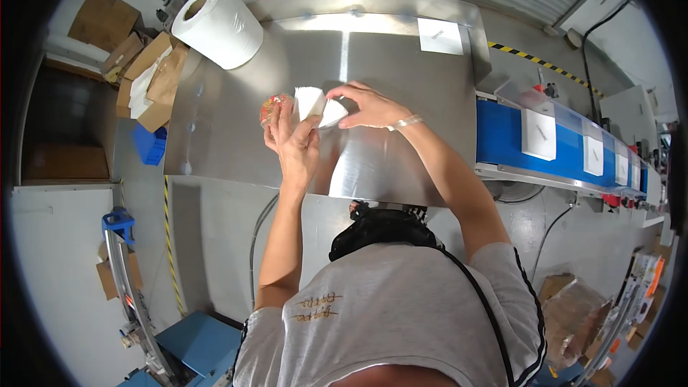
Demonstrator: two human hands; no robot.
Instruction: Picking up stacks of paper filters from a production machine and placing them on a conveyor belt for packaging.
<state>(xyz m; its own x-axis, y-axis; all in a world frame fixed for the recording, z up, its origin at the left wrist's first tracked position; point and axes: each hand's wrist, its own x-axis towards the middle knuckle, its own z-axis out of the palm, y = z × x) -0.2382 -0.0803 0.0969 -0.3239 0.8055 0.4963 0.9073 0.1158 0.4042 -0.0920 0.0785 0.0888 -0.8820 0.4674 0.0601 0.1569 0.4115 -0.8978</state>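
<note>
Over the metal table, my left hand (292, 145) is closed around a round red patterned bundle (275, 110) in what looks like clear film. Its thumb and fingers also hold a stack of pleated white paper cups (309, 102), like baking cups. A second, smaller pleated white stack (332, 112) fans out to the right of the first, by my left thumb. My right hand (369, 107) curves around this smaller stack, with forefinger at its upper edge and thumb at its lower edge. The fingers partly hide both stacks and the red bundle.
A large white roll (229, 32) stands at the table's (408, 79) back left corner, and a white printed sheet (440, 36) lies back right. At right, a blue conveyor belt (500, 129) carries several white packets (538, 135). Open cardboard boxes (154, 82) are beyond the left edge.
</note>
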